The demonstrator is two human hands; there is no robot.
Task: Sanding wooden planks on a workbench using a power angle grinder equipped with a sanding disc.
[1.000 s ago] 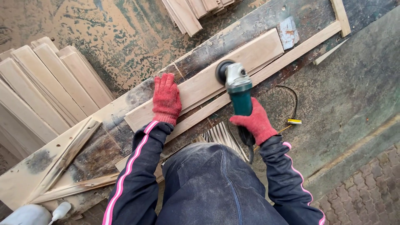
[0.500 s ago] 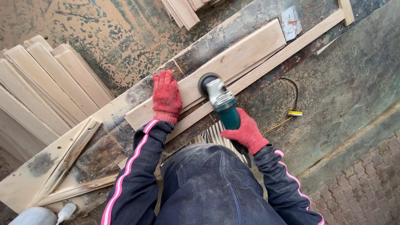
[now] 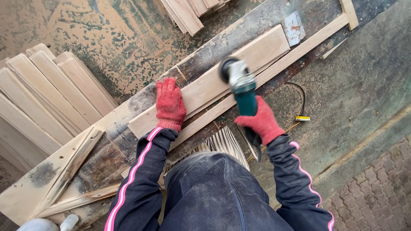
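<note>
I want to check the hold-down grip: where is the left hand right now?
In the head view, the left hand lies flat on the near end of the pale board, left of the sander held by the right hand.

A long, dirty wooden bench runs across. A pale board and thin strips lie on it.

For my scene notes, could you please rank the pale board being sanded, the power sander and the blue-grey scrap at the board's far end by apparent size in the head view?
1. Pale board, clearly largest.
2. Power sander.
3. Blue-grey scrap, smallest, though farther from the camera.
</note>
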